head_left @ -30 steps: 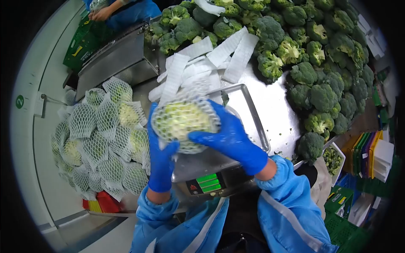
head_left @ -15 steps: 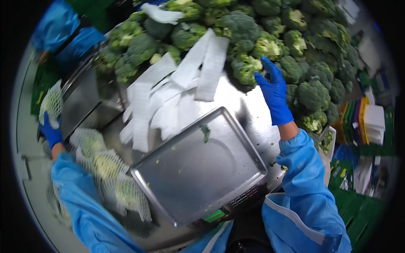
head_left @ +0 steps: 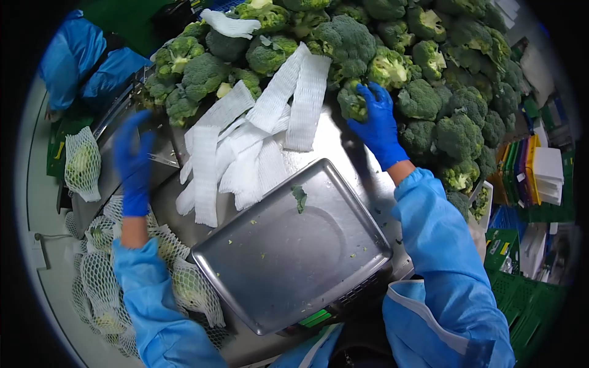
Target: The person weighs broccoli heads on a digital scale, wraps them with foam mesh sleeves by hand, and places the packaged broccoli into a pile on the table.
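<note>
**Broccoli head (head_left: 351,102) at your right hand (head_left: 379,126), past the far side of the metal tray (head_left: 282,270)**

You have your right fingers partly bent against the broccoli head, with your thumb low beside it. Your fingers cover part of it, so I cannot tell if you have a firm hold.

Your left hand (head_left: 132,165) is off to the left of the tray. It is blurry, but the fingers are spread wide and it holds nothing.

On the near side of the tray, a green screen (head_left: 315,318) peeks out, and its numbers cannot be read. Well to the right of the tray, a green crate (head_left: 500,248) has a yellow label (head_left: 491,248) too small to read.

The part of the broccoli you can see is a bit longer going away from the tray than across. Its stem end is hidden, so I cannot tell which way it points.

A big broccoli pile (head_left: 457,132) sits past the tray and to its right, and the dark edge of the view cuts some off. White net sleeves (head_left: 205,175) lie just past the tray. Netted vegetables (head_left: 101,282) sit left of the tray, partly behind your left sleeve (head_left: 156,306).
</note>
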